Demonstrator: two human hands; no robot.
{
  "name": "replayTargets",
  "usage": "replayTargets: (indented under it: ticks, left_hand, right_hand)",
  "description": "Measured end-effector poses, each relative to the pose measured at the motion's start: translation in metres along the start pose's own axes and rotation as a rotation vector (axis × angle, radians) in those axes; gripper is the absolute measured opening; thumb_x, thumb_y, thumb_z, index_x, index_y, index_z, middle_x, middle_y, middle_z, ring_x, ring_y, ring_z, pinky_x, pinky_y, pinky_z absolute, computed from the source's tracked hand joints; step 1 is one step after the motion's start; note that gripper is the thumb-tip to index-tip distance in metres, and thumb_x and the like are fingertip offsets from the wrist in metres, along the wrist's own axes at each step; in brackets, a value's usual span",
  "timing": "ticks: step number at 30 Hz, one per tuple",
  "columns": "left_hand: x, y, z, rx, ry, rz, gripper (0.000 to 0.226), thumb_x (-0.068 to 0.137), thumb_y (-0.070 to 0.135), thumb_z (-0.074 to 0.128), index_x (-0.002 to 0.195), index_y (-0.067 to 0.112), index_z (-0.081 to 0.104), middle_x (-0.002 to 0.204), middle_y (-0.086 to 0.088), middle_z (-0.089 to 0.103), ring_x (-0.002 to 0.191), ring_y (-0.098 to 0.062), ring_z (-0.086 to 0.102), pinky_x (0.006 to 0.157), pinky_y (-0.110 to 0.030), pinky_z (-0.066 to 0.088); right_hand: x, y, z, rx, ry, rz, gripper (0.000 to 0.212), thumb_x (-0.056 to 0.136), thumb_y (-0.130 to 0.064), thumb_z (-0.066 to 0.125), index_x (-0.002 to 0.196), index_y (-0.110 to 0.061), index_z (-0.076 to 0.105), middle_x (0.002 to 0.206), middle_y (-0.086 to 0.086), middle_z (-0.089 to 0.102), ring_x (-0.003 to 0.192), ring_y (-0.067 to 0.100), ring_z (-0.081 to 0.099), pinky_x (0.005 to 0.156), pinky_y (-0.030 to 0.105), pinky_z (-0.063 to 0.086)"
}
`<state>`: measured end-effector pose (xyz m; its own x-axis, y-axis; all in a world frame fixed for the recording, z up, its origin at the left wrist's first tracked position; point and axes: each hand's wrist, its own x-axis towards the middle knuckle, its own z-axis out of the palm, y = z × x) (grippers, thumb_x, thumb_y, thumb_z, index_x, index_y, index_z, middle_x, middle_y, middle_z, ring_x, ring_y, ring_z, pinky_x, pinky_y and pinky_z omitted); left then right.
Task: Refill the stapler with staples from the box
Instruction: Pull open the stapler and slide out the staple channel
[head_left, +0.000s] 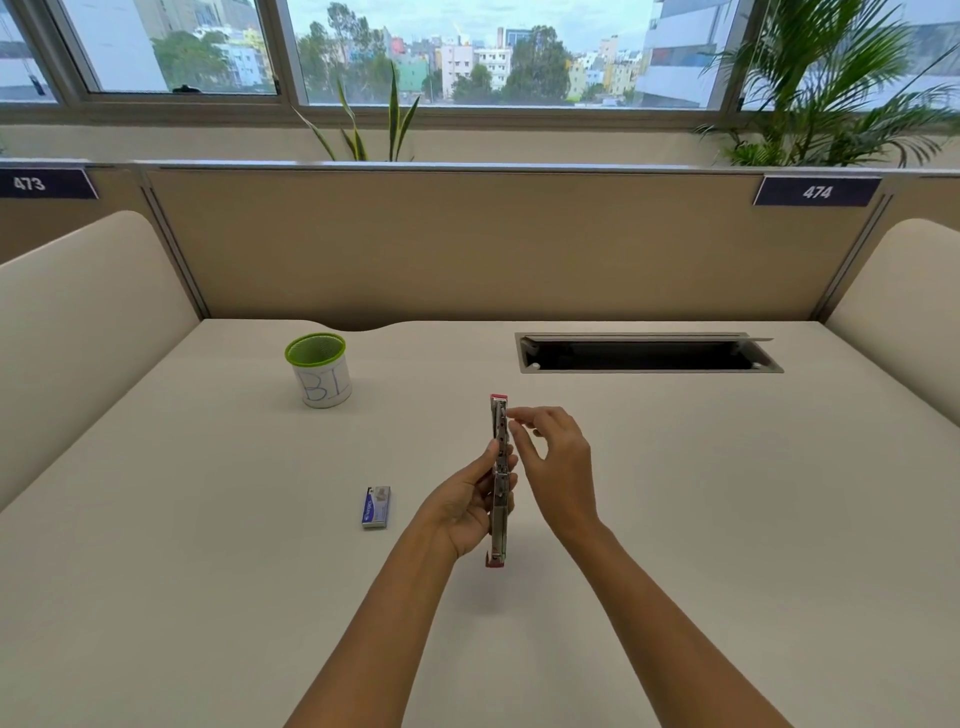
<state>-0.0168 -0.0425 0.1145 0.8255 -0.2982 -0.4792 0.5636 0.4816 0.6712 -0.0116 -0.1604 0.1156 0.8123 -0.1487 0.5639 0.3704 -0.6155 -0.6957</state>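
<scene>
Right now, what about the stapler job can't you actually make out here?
- Stapler, head view: its channel is too small to show any staples.
- Right hand: whether its fingertips pinch a staple strip is too small to tell.
- Staple box: print blurred, contents unclear.
- Green-rimmed cup: its wall hides the inside.

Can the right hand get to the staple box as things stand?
Probably yes, with a cross-body reach. The right hand is free beside the stapler, but the box lies left of the left hand, whose forearm sits between; bare desk surrounds the box.
</scene>
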Motion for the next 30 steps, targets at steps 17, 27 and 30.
replayTargets:
  ticks: [17,27,30]
  left_hand:
    - [-0.001,-0.005,-0.001,-0.076,-0.006,-0.023,0.025,0.084,0.029,0.063,0.079,0.006,0.072,0.063,-0.006,0.058,0.057,-0.015,0.053,0.059,-0.027,0.047]
    - [0.002,-0.008,-0.003,-0.124,0.015,0.004,0.030,0.072,0.030,0.071,0.085,0.003,0.071,0.064,-0.007,0.053,0.060,-0.017,0.049,0.067,-0.029,0.047]
    - [0.003,-0.006,-0.005,-0.082,0.009,0.027,0.033,0.078,0.032,0.069,0.094,0.003,0.071,0.073,-0.009,0.052,0.070,-0.019,0.048,0.074,-0.031,0.049]
  right_hand:
    - [-0.003,-0.002,0.004,-0.005,-0.077,0.030,0.014,0.089,-0.020,0.061,0.098,-0.012,0.066,0.101,0.003,0.064,0.095,0.010,0.053,0.080,0.006,0.038]
    - [-0.013,-0.006,-0.001,0.115,-0.086,0.018,0.011,0.086,-0.025,0.064,0.091,-0.015,0.062,0.086,-0.009,0.061,0.082,0.007,0.058,0.075,0.007,0.044]
    - [-0.017,-0.007,-0.003,0.195,-0.064,0.025,0.010,0.085,-0.025,0.066,0.088,-0.016,0.061,0.081,-0.008,0.063,0.079,0.007,0.062,0.075,0.010,0.048]
